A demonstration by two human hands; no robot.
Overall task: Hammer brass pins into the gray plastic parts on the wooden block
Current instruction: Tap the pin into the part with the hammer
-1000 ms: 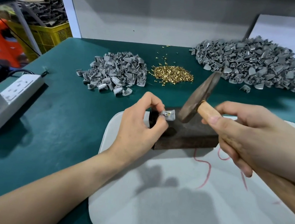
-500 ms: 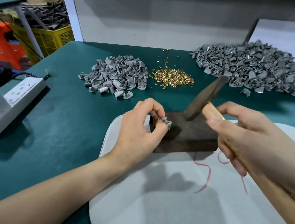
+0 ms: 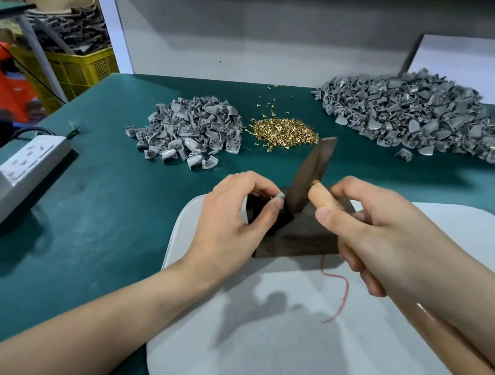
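Left hand (image 3: 229, 219) pinches gray part (image 3: 279, 195) on block (image 3: 305, 241); right hand (image 3: 390, 236) grips hammer (image 3: 313, 173), head just at part's 3 o'clock. Pins (image 3: 284, 131) at 12.

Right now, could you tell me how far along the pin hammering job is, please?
Done: probably the large pile of gray parts on the right, where brass glints show. In hand: the left hand pinches one gray part at the wooden block while the right hand grips the hammer, its head down beside that part. Left: the smaller pile of gray parts and the heap of brass pins.
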